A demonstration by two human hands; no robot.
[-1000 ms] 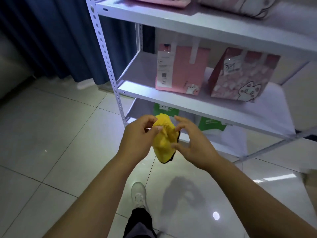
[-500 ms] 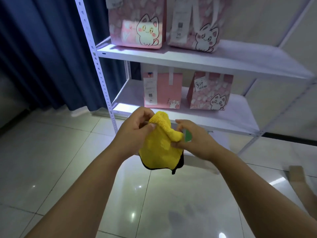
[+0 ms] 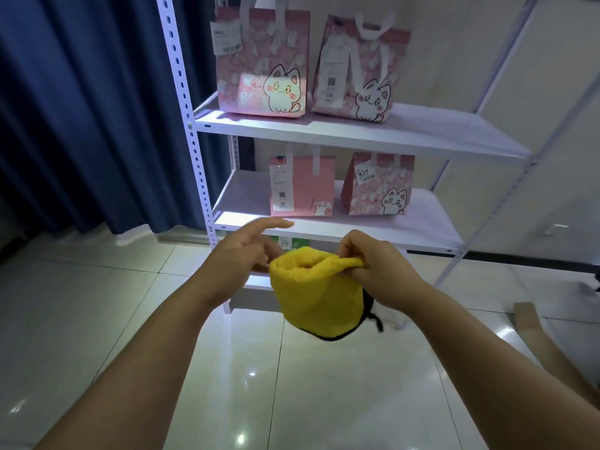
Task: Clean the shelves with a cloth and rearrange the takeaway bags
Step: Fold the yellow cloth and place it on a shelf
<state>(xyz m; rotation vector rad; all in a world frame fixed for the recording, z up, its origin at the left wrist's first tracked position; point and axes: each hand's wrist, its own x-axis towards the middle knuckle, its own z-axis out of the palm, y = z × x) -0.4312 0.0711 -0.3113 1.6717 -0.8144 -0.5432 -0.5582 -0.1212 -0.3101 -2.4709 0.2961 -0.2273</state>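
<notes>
I hold a yellow cloth (image 3: pixel 318 297) with a black edge in front of a white metal rack. My right hand (image 3: pixel 376 264) pinches its top right rim. At the cloth's left rim the lower fingers of my left hand (image 3: pixel 240 258) curl, with one finger stretched out. The upper shelf (image 3: pixel 357 134) carries two pink cat takeaway bags (image 3: pixel 263 60) (image 3: pixel 360 69) standing side by side. On the middle shelf (image 3: pixel 422 235) stand a plain pink bag (image 3: pixel 302 186) and a cat-print bag (image 3: pixel 380 185). Behind my hands, a green bag (image 3: pixel 297 243) on the lowest shelf is mostly hidden.
A dark blue curtain (image 3: pixel 81 108) hangs left of the rack. A cream wall runs behind and to the right. A strip of cardboard (image 3: pixel 535 339) lies on the glossy tiled floor at the right. The right part of both shelves is bare.
The view has tilted up, bringing the upper shelf and its two bags into sight. The cloth has been spread wider between my hands, and one left finger has straightened.
</notes>
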